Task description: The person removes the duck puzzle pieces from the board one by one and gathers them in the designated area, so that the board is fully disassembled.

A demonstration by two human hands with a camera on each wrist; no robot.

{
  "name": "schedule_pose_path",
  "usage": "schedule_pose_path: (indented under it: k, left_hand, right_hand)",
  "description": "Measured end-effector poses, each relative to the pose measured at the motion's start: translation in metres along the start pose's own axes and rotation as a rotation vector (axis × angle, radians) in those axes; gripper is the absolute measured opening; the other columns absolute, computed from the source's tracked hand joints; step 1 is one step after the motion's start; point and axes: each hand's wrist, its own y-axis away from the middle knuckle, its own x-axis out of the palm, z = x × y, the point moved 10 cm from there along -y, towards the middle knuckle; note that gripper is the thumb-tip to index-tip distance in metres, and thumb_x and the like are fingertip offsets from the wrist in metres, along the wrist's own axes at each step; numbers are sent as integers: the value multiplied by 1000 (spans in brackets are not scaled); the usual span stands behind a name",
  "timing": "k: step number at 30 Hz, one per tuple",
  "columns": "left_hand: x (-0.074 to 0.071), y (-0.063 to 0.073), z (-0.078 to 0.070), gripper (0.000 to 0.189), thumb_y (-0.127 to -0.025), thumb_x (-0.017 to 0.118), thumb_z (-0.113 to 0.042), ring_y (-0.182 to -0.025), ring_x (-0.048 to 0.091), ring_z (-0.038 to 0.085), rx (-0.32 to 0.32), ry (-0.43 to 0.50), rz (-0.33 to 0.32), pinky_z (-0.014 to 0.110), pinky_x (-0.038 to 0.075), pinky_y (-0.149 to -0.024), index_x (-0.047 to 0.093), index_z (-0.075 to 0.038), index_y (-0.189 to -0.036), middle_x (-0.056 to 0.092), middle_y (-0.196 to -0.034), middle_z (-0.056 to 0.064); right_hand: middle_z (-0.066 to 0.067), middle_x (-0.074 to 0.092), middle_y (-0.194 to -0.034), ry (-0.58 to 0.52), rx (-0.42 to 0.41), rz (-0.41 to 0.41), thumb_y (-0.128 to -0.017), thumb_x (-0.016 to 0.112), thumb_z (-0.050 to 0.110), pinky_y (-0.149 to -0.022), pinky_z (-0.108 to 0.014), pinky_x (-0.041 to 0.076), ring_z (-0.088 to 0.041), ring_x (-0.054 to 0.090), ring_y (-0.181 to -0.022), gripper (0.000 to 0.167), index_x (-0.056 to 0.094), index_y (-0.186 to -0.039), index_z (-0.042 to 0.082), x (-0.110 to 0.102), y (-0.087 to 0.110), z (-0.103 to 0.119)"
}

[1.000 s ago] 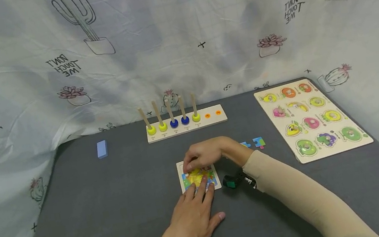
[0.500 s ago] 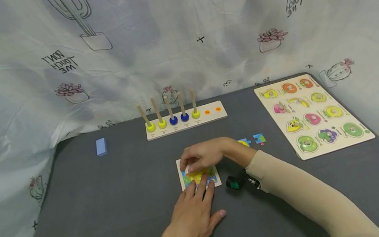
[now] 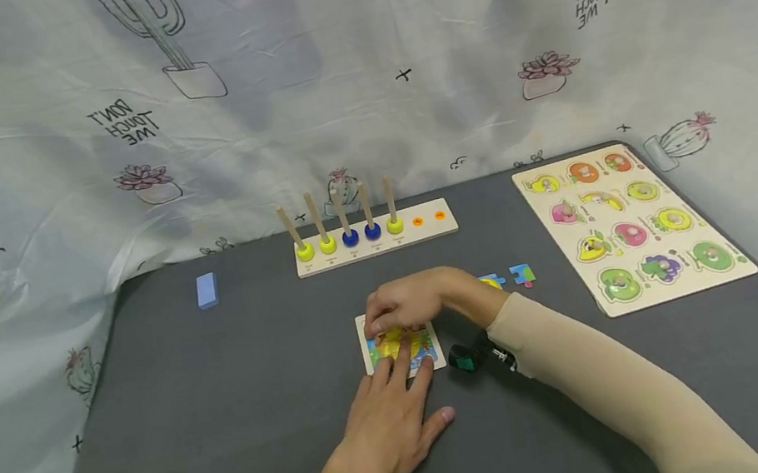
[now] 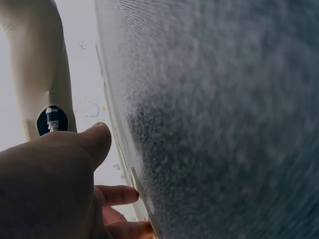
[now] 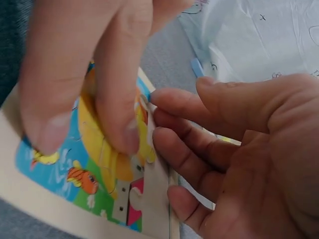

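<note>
A small jigsaw puzzle in a pale wooden tray (image 3: 365, 353) lies on the dark table, its picture blue, green and yellow. My left hand (image 3: 390, 431) rests outstretched over its near side. In the right wrist view, two left fingers (image 5: 132, 137) press on the yellow part of the picture. My right hand (image 3: 404, 303) reaches over the tray's far side, wrist bent. Its fingertips touch a yellow-edged puzzle piece (image 5: 144, 134) beside a bare wooden strip (image 5: 157, 184), with nothing pinched against the thumb. Two loose puzzle pieces (image 3: 523, 274) lie beyond the right wrist, one partly hidden.
Behind the puzzle stands a pegged wooden counting board (image 3: 377, 247) with yellow and blue rings. A fruit puzzle board (image 3: 579, 231) lies to the right, a blue block (image 3: 207, 290) at the back left. A patterned cloth (image 3: 267, 121) hangs behind the table.
My right fingers have shifted slightly over the tray's far side; a pale bit seen at their tips half a second ago is out of sight. The left hand stays in place.
</note>
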Motion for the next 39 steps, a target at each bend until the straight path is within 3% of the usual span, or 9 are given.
schedule_pose_path:
  k: [7,13,17,21,26,33,35,39]
  left_hand:
    - [-3,-4,-1,68,-103,39,-66,-127,46,29,-4,-44,-24,45,50,-93,47,-23,-155,33,-165,13]
    - [-2,-5,-1,69,-104,37,-67,-132,44,29,-7,-69,8,46,50,-97,46,-23,-156,31,-166,12]
    - [-1,-4,-1,69,-104,35,-67,-136,43,29,-4,-57,31,47,50,-99,43,-24,-157,32,-166,11]
    - [-2,-4,0,70,-104,35,-68,-137,43,29,-2,-57,33,47,50,-99,42,-24,-158,30,-167,11]
    - [-4,-4,0,70,-103,35,-68,-137,43,28,-4,-68,12,46,50,-99,43,-24,-157,30,-167,11]
    - [-5,-4,1,70,-103,36,-68,-138,42,28,-5,-54,15,46,50,-101,44,-23,-157,33,-166,11]
    - [-6,-3,1,70,-103,37,-68,-139,41,29,-7,-43,23,46,49,-101,44,-23,-157,32,-166,11]
    - [-6,-2,2,71,-103,36,-68,-143,38,30,-8,-12,45,47,48,-103,42,-23,-158,28,-168,11]
  right_hand:
    - [-6,58,-115,-41,9,25,-112,46,23,-61,-26,50,-21,57,-70,30,71,-120,9,1,0,-2]
    - [-5,59,-120,-41,20,39,-112,45,23,-65,-26,51,-22,60,-75,33,68,-128,8,0,1,-2]
    - [-5,66,-115,-90,15,44,-112,44,22,-64,-27,50,-24,59,-73,32,66,-131,8,-1,3,-1]
    - [-7,71,-109,-169,-17,32,-112,44,19,-61,-31,48,-28,55,-67,29,63,-130,6,-1,2,2]
    - [-6,75,-105,-174,-53,-15,-109,52,17,-58,-31,48,-28,56,-62,29,59,-134,4,-1,-3,4]
    - [-2,74,-98,-111,-123,-21,-102,66,17,-80,-26,53,-12,67,-86,27,68,-125,2,-1,-6,9]
    - [-1,73,-98,-101,-124,-33,-103,65,16,-78,-27,53,-12,66,-86,25,70,-123,3,-3,-5,9]
    - [-1,72,-101,-96,-93,-62,-105,61,16,-64,-26,51,-23,64,-76,22,71,-122,8,-8,-2,5]
